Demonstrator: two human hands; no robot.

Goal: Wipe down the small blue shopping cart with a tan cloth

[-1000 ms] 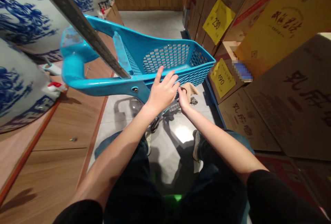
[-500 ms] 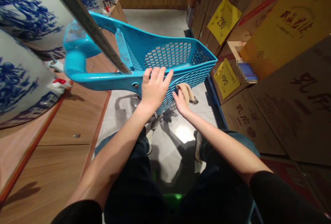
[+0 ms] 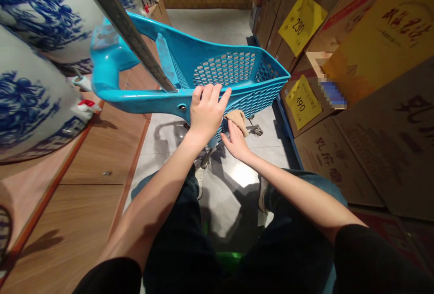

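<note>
A blue plastic shopping cart basket [image 3: 237,92] with perforated sides stands in front of me, its handle end at the left. My left hand [image 3: 207,108] grips the near rim of the basket, fingers over the top edge. Lower and to the right, my right hand [image 3: 236,142] presses a tan cloth [image 3: 238,121] against the near perforated side. Its fingers are partly hidden behind the cloth. A dark metal bar [image 3: 135,40] slants from the top left down to the basket rim.
Large blue-and-white jars [image 3: 37,99] stand at the left on a wooden cabinet [image 3: 91,158]. Stacked cartons [image 3: 332,163] with yellow price signs [image 3: 303,104] line the right side. Cart wheels rest on the grey tiled floor [image 3: 203,25]; a green object [image 3: 229,260] shows between my legs.
My right hand and the cloth have shifted slightly left and down along the basket side. The cart and surroundings appear a little further right in view. My left hand keeps its hold on the rim.
</note>
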